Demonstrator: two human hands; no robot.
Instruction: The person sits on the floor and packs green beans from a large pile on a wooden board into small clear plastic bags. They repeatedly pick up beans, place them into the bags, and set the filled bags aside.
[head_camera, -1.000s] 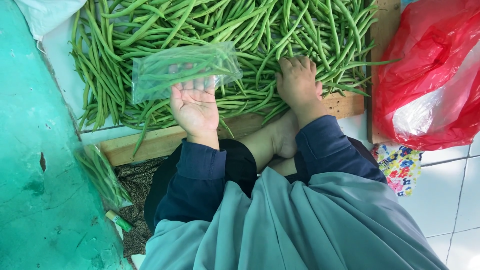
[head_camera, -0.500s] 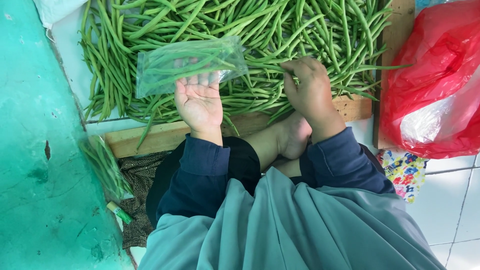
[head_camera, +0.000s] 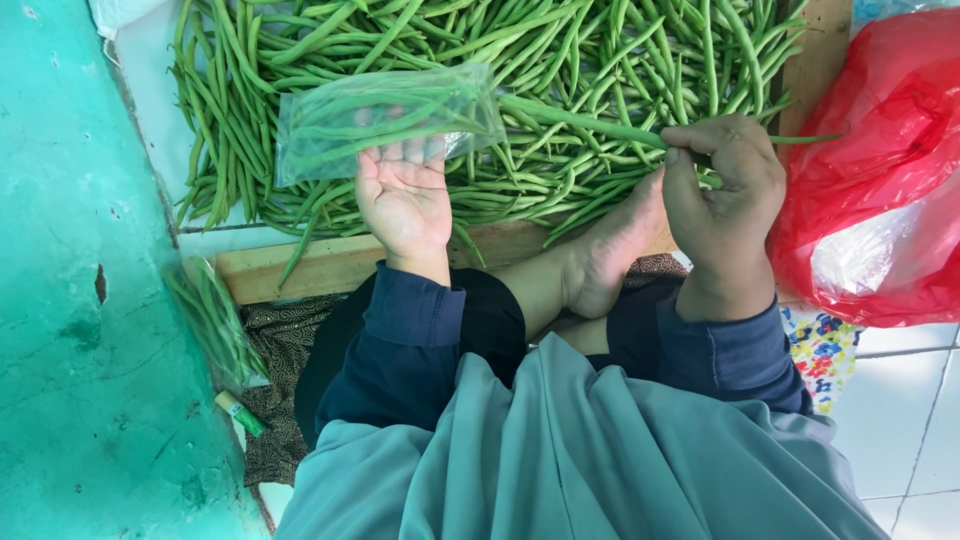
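Held palm-up, the left hand (head_camera: 405, 195) supports a clear plastic bag (head_camera: 385, 120) across its spread fingers; several beans are already seen inside, and the bag's mouth is turned toward the person's right. The right hand (head_camera: 722, 190) is closed in a pinch on the near end of a single long green bean (head_camera: 580, 122), whose far tip is brought right up to the bag's opening. Both are held just above the heap of green beans (head_camera: 520, 60) spread over a wooden board (head_camera: 340, 265).

For this step to be done well, it is judged that the bag's mouth should be kept wide and level by the fingers beneath it, and the bean kept in line with those already inside, so that the thin plastic is not snagged or pierced by the tip. A grip nearer the bean's middle would likely give steadier aim.

A filled packet of beans (head_camera: 215, 320) is seen lying beside the teal wall (head_camera: 70, 300), and a red plastic bag (head_camera: 880, 170) is seen to the right.
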